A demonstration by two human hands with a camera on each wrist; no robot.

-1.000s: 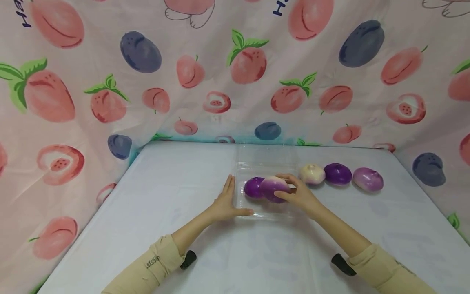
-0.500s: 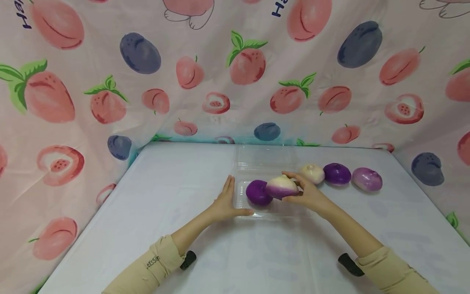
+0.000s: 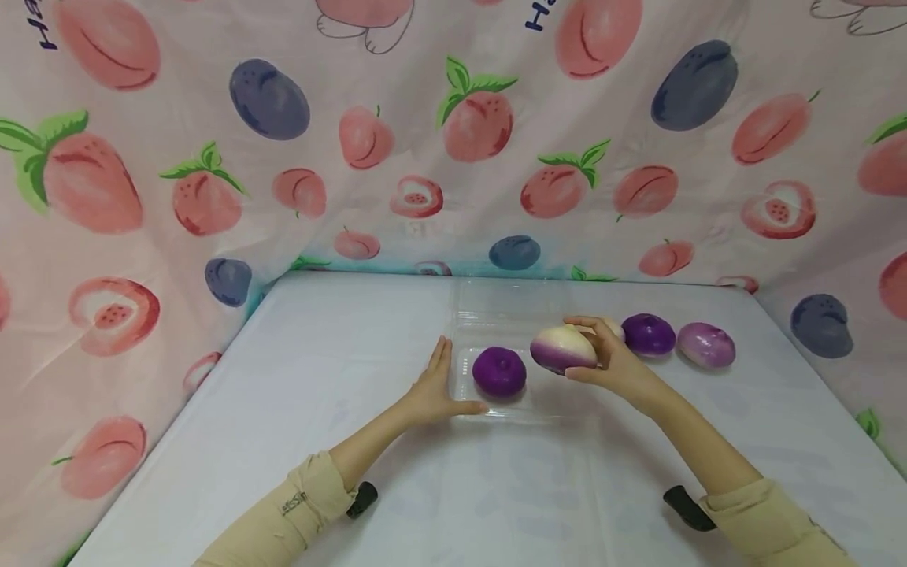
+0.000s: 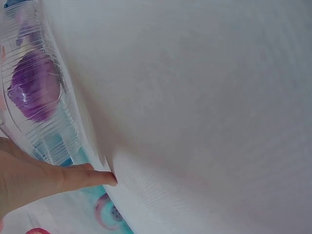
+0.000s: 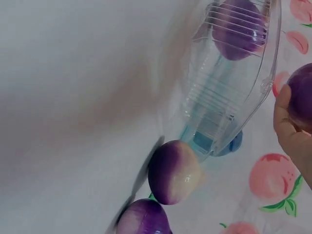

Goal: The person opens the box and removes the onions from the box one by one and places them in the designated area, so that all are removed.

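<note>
A pale-topped purple onion (image 3: 561, 349) is gripped between the thumb and fingers of my right hand (image 3: 623, 370), raised over the right part of a clear plastic clamshell box (image 3: 560, 405). Inside that box, toward the left, sits a dark purple onion (image 3: 499, 372); it shows through the ribbed wall in the left wrist view. My left hand (image 3: 430, 394) rests against the box's left side, fingers and thumb extended. The right wrist view shows the held onion (image 5: 302, 97) at its edge. My right hand partly covers a whitish onion (image 3: 615, 328) beyond it.
Farther right on the white table (image 3: 340, 354) lie a dark purple onion (image 3: 648, 335) and a lighter purple onion (image 3: 707, 345). The box's lid (image 3: 506, 295) lies folded back. A fruit-print cloth (image 3: 425, 157) hangs behind the table.
My right hand has carried the held onion to the right, away from the onion in the box, and tilted its pale top into view. The left hand stays in place.
</note>
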